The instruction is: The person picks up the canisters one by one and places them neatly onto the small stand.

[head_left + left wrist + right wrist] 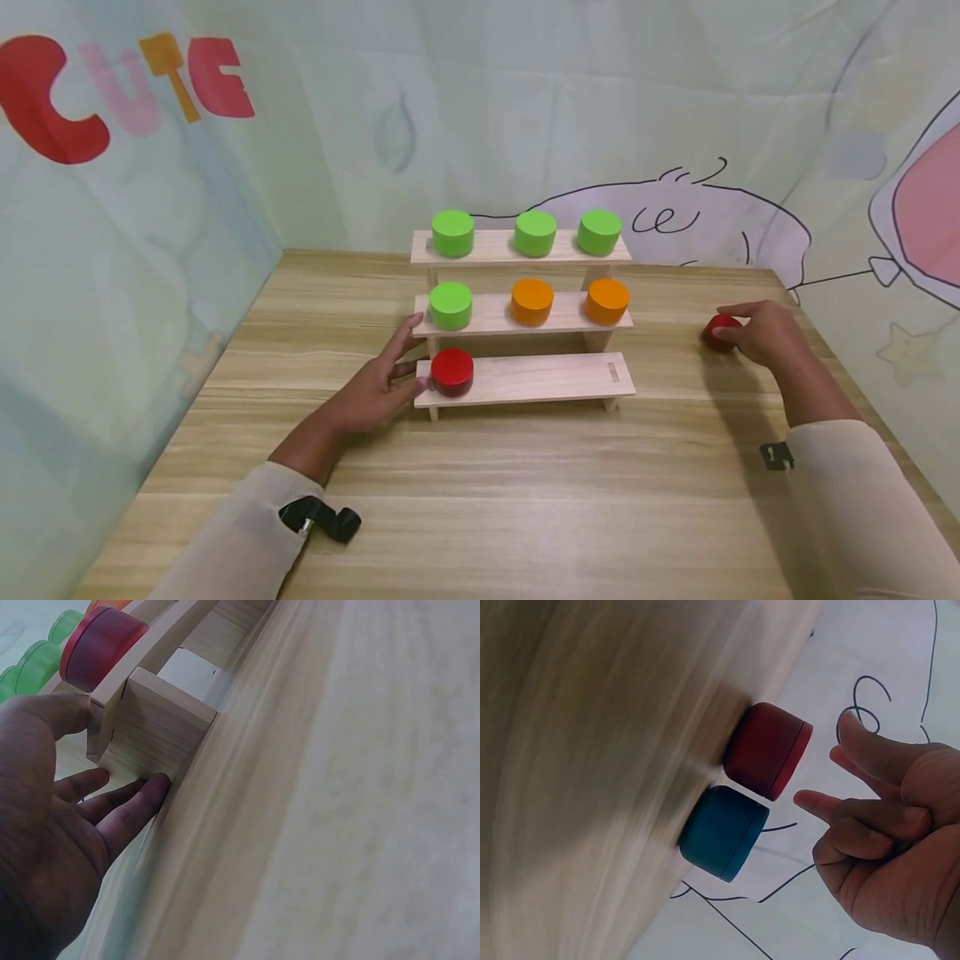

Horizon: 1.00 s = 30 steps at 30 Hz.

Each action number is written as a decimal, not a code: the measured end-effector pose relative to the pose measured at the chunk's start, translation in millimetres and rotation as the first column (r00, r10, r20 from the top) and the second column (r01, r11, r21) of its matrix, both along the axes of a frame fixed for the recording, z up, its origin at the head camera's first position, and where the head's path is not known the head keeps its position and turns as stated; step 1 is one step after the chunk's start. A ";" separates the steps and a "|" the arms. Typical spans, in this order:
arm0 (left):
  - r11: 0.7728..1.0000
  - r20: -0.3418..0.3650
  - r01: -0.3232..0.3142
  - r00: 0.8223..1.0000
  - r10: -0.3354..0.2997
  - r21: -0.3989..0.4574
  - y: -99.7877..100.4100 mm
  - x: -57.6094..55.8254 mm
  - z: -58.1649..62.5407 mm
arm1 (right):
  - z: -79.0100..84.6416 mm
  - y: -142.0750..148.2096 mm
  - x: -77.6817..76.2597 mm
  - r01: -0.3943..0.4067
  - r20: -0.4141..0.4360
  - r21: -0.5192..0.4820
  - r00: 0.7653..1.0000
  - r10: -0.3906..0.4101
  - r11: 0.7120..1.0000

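My left hand (pixel 367 396) rests at the left end of a three-tier wooden rack (pixel 551 377). Its thumb touches the lowest board's end in the left wrist view, the other fingers extended beside the support. A red cylinder (pixel 452 372) sits on that board's left. At the table's right, my right hand (pixel 768 335) reaches over another red cylinder (pixel 722 332). The right wrist view shows a gap between its fingers (pixel 817 804) and this red cylinder (pixel 767 750), which has a seam near its top. A blue cylinder (pixel 724 832) stands beside it, hidden in the head view.
Several green cylinders (pixel 536 233) stand on the top board; the middle board has one green cylinder (pixel 451 306) and two orange cylinders (pixel 532 302). A printed cloth backdrop (pixel 337 125) borders the wooden table (pixel 487 500) at the back and sides.
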State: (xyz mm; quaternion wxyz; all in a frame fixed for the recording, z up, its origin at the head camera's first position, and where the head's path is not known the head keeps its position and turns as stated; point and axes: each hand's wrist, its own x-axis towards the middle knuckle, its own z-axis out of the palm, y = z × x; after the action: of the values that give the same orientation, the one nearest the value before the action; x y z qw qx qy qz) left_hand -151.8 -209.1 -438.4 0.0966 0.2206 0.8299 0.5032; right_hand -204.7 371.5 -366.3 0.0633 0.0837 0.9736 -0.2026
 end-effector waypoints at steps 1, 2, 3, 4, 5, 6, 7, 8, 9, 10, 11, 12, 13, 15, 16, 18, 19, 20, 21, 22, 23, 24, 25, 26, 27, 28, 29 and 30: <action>1.000 0.000 -0.001 1.000 0.001 -0.002 0.1 0.0 -0.1 | -0.3 0.2 -0.5 -0.002 0.004 0.002 1.000 0.002 1.000; 1.000 -0.002 -0.001 1.000 0.001 -0.003 0.2 -0.2 -0.3 | -0.6 0.6 -1.0 -0.003 0.006 0.005 1.000 0.003 1.000; 1.000 -0.002 -0.002 1.000 0.002 -0.005 0.3 -0.4 -0.4 | -0.9 1.0 -1.6 -0.005 0.009 0.006 1.000 0.005 1.000; 1.000 -0.001 -0.003 1.000 0.003 -0.006 0.4 -0.6 -0.6 | -1.2 1.6 -2.1 -0.009 0.008 0.009 1.000 0.009 1.000; 1.000 -0.002 -0.004 1.000 0.004 -0.009 0.4 -0.9 -0.8 | -1.4 2.1 -2.7 -0.014 0.007 0.013 1.000 0.014 1.000; 1.000 -0.001 -0.006 1.000 0.006 -0.010 0.5 -1.1 -1.0 | -1.9 2.8 -3.5 -0.018 0.008 0.014 1.000 0.018 1.000; 1.000 0.001 -0.006 1.000 0.006 -0.009 0.5 -1.3 -1.4 | -2.4 3.6 -4.6 -0.027 0.008 0.018 1.000 0.027 0.999; 1.000 0.004 -0.007 1.000 0.007 -0.009 0.5 -1.5 -1.8 | -3.0 4.1 -5.3 -0.031 0.007 0.017 1.000 0.031 0.999; 1.000 0.007 -0.009 1.000 0.009 -0.009 0.4 -1.6 -2.2 | -3.5 4.7 -5.6 -0.038 0.005 0.017 0.999 0.038 0.999; 1.000 0.007 -0.011 1.000 0.011 -0.012 0.3 -1.6 -2.5 | -3.8 5.0 -5.7 -0.044 0.004 0.017 0.999 0.044 0.999; 1.000 0.008 -0.012 1.000 0.013 -0.013 0.2 -1.6 -2.8 | -4.1 5.2 -5.7 -0.048 0.003 0.018 0.999 0.048 0.999; 1.000 0.010 -0.014 1.000 0.014 -0.013 0.1 -1.7 -3.0 | -4.4 5.3 -5.6 -0.052 0.001 0.020 0.999 0.052 0.998; 1.000 0.011 -0.014 1.000 0.014 -0.012 -0.1 -1.8 -3.2 | -4.5 5.4 -5.3 -0.057 -0.002 0.023 0.998 0.057 0.998; 1.000 0.013 -0.015 1.000 0.015 -0.010 -0.2 -2.0 -2.9 | -4.5 5.4 -4.2 -0.060 -0.009 0.027 0.998 0.060 0.998; 1.000 0.016 -0.014 1.000 0.014 -0.007 -0.2 -2.0 -2.7 | -4.5 5.4 -4.0 -0.060 -0.010 0.029 0.998 0.060 0.998; 1.000 0.024 -0.014 1.000 0.014 0.001 -0.1 -2.0 -2.3 | -5.0 5.8 -3.9 -0.064 -0.015 0.034 0.998 0.064 0.997; 1.000 0.027 -0.013 1.000 0.013 0.006 0.1 -1.9 -2.1 | -5.4 6.1 -3.9 -0.066 -0.016 0.034 0.998 0.066 0.997; 1.000 0.028 -0.013 1.000 0.013 0.008 0.2 -1.8 -2.1 | -6.1 6.7 -4.4 -0.072 -0.015 0.037 0.997 0.072 0.997; 1.000 0.029 -0.013 1.000 0.013 0.010 0.3 -1.6 -2.0 | -6.6 7.1 -4.4 -0.074 -0.015 0.039 0.997 0.075 0.996; 1.000 0.029 -0.012 1.000 0.012 0.012 0.4 -1.4 -2.0 | -7.2 7.6 -4.5 -0.079 -0.016 0.043 0.997 0.079 0.996; 1.000 0.029 -0.011 1.000 0.011 0.012 0.6 -1.3 -2.0 | -7.8 8.0 -4.5 -0.083 -0.017 0.045 0.996 0.084 0.996; 1.000 0.028 -0.011 1.000 0.010 0.012 0.6 -1.2 -2.0 | -8.2 8.3 -4.5 -0.084 -0.018 0.046 0.996 0.085 0.995; 1.000 0.026 -0.010 1.000 0.010 0.012 0.7 -1.2 -2.1 | -8.6 8.6 -4.6 -0.087 -0.020 0.047 0.996 0.088 0.995; 1.000 0.025 -0.010 1.000 0.010 0.012 0.7 -1.2 -2.2 | -8.9 8.9 -4.6 -0.088 -0.021 0.047 0.996 0.089 0.995; 1.000 0.024 -0.010 1.000 0.010 0.011 0.7 -1.2 -2.2 | -9.0 8.9 -4.3 -0.085 -0.024 0.045 0.996 0.086 0.995; 1.000 0.024 -0.010 1.000 0.010 0.010 0.7 -1.2 -2.4 | -9.3 9.1 -4.4 -0.085 -0.025 0.045 0.996 0.086 0.995; 1.000 0.023 -0.010 1.000 0.010 0.009 0.7 -1.3 -2.5 | -9.4 9.2 -4.5 -0.084 -0.024 0.046 0.996 0.085 0.995; 1.000 0.023 -0.011 1.000 0.011 0.007 0.7 -1.4 -2.6 | -9.7 9.3 -4.6 -0.085 -0.024 0.049 0.996 0.086 0.995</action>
State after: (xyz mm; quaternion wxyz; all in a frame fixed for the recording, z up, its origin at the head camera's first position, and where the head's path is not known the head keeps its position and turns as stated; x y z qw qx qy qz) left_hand -153.2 -208.4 -441.0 0.1025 0.2108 0.8281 0.5092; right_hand -209.3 380.8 -376.0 0.0572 0.0409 0.9816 -0.1775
